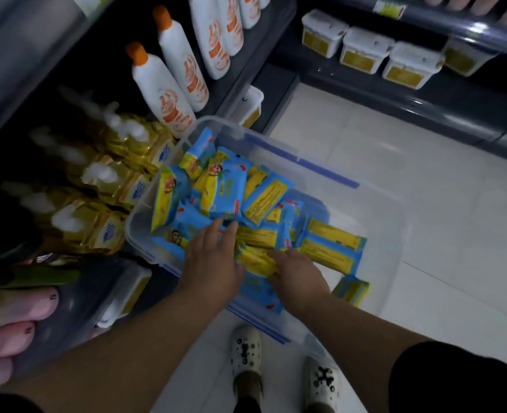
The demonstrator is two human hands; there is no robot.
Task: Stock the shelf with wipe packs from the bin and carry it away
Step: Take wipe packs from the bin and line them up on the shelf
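Bare forearms come in from the bottom edge, black sleeve [460, 380] on the right arm, both reaching down into a clear plastic bin [279, 141] with blue latches. The bin sits on the white tile floor [440, 210], its left side right up against the low dark shelf [240, 81]. It is loosely filled with wipe packs [225, 189], blue and yellow, heaped at all angles; a few yellow-faced ones lie flat at the right side and one lies alone near the bin's near right corner. The left hand [213, 257] lies flat on the pile, fingers straight and slightly spread, tips on a blue pack. The right hand [298, 275] is just beside it, fingers reaching onto a yellow pack [255, 259] that lies between the two hands; too blurred, so cannot tell if those fingers curl round it or just rest on it. The left thumb touches the same yellow pack. Below the bin are two white shoes [246, 350] with black marks, standing on the tiles. On the shelf at left: yellow pump bottles [115, 180], blurred, and white bottles with orange caps [168, 93] behind them. White tubs with yellow labels [365, 50] stand in a row on the far shelf, top right. Pink rounded items [13, 311] at the left edge, blurred.
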